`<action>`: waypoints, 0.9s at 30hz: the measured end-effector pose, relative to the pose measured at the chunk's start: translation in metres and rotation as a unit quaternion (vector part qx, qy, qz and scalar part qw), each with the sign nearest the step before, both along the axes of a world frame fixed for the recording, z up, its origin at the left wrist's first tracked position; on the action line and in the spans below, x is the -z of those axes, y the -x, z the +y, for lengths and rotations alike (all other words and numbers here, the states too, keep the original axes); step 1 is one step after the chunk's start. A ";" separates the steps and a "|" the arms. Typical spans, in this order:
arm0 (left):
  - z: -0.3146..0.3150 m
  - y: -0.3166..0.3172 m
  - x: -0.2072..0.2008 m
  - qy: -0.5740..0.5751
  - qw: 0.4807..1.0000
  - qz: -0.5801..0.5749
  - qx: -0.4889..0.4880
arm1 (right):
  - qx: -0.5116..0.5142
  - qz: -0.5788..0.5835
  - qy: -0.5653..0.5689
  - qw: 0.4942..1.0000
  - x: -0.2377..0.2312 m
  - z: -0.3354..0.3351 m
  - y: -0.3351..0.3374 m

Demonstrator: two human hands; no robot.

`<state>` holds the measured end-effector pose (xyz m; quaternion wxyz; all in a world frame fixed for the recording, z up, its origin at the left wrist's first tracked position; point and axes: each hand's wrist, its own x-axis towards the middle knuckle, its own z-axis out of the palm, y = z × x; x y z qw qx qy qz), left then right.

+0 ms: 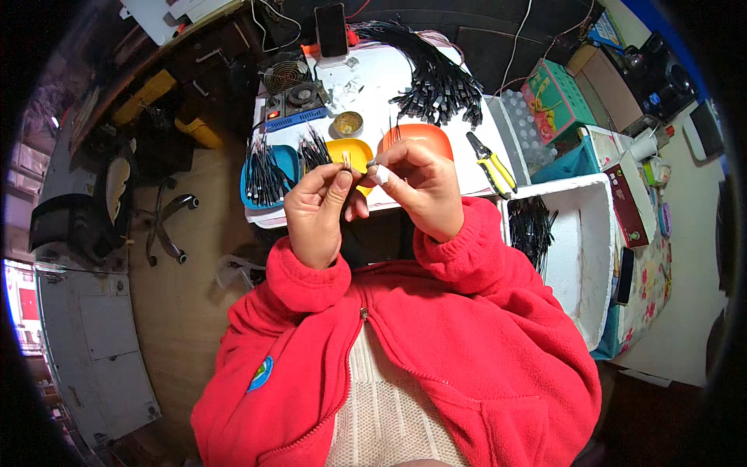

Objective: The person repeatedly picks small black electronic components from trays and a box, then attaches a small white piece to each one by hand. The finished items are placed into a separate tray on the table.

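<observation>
Left fingertips: a small pale-tipped piece (347, 159) is pinched between thumb and forefinger of the left hand (317, 212); its exact kind cannot be told.
Right fingertips: a small greyish piece (371, 166) is pinched by the thumb and forefinger of the right hand (426, 191); a white patch (380, 174) is seen at the thumb.
Gap between pieces: the two are held close together in front of the chest; whether they touch cannot be told.
Yellow tray: the yellow tray (355, 147) is partly hidden behind the hands, with dark wires (315, 150) laid at its left.
Blue tray: black cables (265, 177) are heaped in the blue tray (289, 159), left of the yellow one.
Orange tray: the orange tray (433, 138) is partly covered by the right hand.
Behind the trays: a metal bowl (348, 123) and a blue device (294, 117) with a lit red switch are set on the white tabletop (377, 89).
Cable bundle: a large black bundle (443, 87) is spread at the back right.
Strippers: yellow-handled pliers (493, 165) are laid near the table's right edge.
Foam box: more black cables (530, 229) are held in the white box (582, 241).
</observation>
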<state>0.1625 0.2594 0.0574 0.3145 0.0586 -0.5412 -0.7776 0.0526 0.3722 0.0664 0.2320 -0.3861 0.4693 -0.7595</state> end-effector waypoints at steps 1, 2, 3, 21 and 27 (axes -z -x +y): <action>0.002 0.000 -0.002 0.025 0.999 -0.013 -0.036 | 0.011 0.024 0.005 1.000 0.001 0.000 -0.001; 0.003 0.000 -0.003 0.050 0.998 -0.018 -0.031 | 0.045 0.072 0.006 0.996 0.001 -0.001 -0.001; 0.004 -0.001 -0.005 0.070 0.997 -0.026 -0.027 | 0.042 0.078 0.003 0.996 0.002 -0.001 -0.001; 0.010 -0.003 -0.002 0.072 0.996 -0.050 -0.004 | 0.013 -0.028 -0.028 0.999 0.002 0.012 0.001; 0.008 -0.004 -0.002 0.032 0.997 -0.061 0.033 | -0.016 0.016 -0.055 0.998 -0.001 0.012 0.011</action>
